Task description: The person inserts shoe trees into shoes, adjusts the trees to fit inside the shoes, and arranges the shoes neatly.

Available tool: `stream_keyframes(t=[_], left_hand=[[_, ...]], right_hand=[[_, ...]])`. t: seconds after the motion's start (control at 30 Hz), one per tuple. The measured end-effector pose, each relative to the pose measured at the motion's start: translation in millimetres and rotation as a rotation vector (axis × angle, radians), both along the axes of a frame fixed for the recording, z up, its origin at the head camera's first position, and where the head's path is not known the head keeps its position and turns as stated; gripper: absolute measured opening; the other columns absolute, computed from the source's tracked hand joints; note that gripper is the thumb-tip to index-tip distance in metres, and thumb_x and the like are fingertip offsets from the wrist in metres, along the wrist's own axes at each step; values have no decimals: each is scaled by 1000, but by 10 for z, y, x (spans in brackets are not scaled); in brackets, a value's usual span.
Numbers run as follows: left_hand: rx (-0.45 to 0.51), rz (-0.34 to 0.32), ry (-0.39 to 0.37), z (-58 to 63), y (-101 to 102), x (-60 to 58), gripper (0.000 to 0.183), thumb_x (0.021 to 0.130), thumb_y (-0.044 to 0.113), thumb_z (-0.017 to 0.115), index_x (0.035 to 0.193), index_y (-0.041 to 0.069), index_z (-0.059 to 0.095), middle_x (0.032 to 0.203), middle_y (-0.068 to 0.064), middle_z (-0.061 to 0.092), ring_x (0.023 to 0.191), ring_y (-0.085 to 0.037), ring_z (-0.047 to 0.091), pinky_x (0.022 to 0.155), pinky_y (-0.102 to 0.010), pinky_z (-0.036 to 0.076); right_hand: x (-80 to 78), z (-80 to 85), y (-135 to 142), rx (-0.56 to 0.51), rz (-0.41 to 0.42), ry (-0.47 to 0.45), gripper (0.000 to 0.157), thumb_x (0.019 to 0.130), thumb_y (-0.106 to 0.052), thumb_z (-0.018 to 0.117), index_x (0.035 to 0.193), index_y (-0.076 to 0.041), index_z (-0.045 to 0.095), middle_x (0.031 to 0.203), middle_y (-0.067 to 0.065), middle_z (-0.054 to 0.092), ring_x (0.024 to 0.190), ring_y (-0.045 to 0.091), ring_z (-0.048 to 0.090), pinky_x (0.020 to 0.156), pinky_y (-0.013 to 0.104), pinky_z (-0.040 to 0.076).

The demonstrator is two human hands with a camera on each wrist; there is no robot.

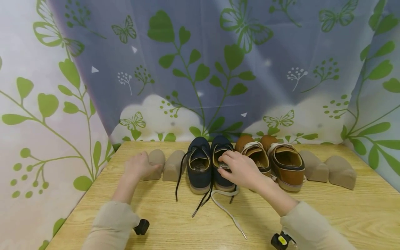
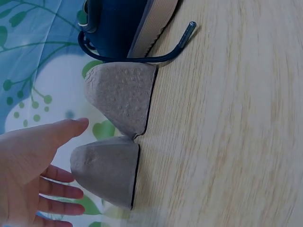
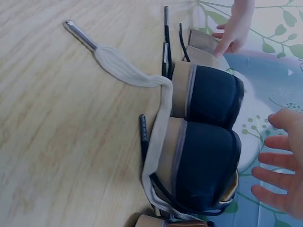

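My left hand (image 1: 140,166) is beside the leftmost grey-beige moulded shoe insert (image 2: 106,172), thumb and fingers apart and holding nothing. A second, matching insert (image 1: 173,166) stands between it and a pair of navy lace-up shoes. Over the right navy shoe (image 1: 223,178) hovers my right hand (image 1: 240,169), its fingers spread and slightly bent, with nothing in them. The left navy shoe (image 1: 199,177) stands close alongside, heels toward me, dark laces hanging loose. In the right wrist view, a gap shows between the right fingers (image 3: 274,177) and the navy shoes.
A pair of brown shoes (image 1: 287,173) with pale laces stands right of the navy pair. One pale lace (image 1: 226,210) trails forward across the wooden table (image 1: 175,225). Two more inserts (image 1: 342,172) sit at the far right. A patterned curtain (image 1: 200,69) hangs behind.
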State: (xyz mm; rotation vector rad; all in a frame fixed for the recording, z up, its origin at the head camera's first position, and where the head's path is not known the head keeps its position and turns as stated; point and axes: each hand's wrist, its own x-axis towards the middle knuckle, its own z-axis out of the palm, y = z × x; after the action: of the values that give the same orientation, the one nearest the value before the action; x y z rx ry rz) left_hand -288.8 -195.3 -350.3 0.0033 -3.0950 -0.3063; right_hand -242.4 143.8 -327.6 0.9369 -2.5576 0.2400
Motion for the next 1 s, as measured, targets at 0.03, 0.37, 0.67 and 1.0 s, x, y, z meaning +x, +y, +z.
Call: stream_keyframes(t=[0.03, 0.37, 0.67, 1.0], left_hand=[[0, 11, -6, -10, 2, 4, 69, 80, 55, 62, 110, -6, 53, 92, -18, 58, 80, -33, 58, 62, -42, 46], [-43, 33, -38, -134, 43, 13, 81, 78, 61, 59, 120, -8, 49, 98, -21, 59, 85, -38, 59, 64, -46, 47], [-54, 58, -17, -181, 43, 12, 70, 78, 55, 64, 108, -6, 51, 88, -17, 58, 82, -35, 59, 65, -44, 46], [-57, 85, -10, -222, 58, 43, 71, 75, 53, 68, 108, -8, 51, 85, -19, 58, 79, -36, 59, 65, -45, 46]], right_hand=[[-4, -12, -15, 5, 11, -3, 32, 86, -30, 66, 109, -8, 65, 107, 5, 61, 93, 23, 59, 69, 35, 50], [-66, -157, -132, 82, 124, -11, 38, 86, -30, 64, 117, -8, 61, 122, 9, 55, 110, 29, 53, 86, 43, 45], [-68, -204, -146, 135, 139, -6, 43, 87, -32, 64, 122, -7, 59, 125, 9, 54, 110, 29, 52, 85, 44, 45], [-72, -234, -157, 120, 124, -70, 43, 88, -34, 62, 123, -8, 58, 125, 7, 54, 112, 28, 50, 87, 44, 44]])
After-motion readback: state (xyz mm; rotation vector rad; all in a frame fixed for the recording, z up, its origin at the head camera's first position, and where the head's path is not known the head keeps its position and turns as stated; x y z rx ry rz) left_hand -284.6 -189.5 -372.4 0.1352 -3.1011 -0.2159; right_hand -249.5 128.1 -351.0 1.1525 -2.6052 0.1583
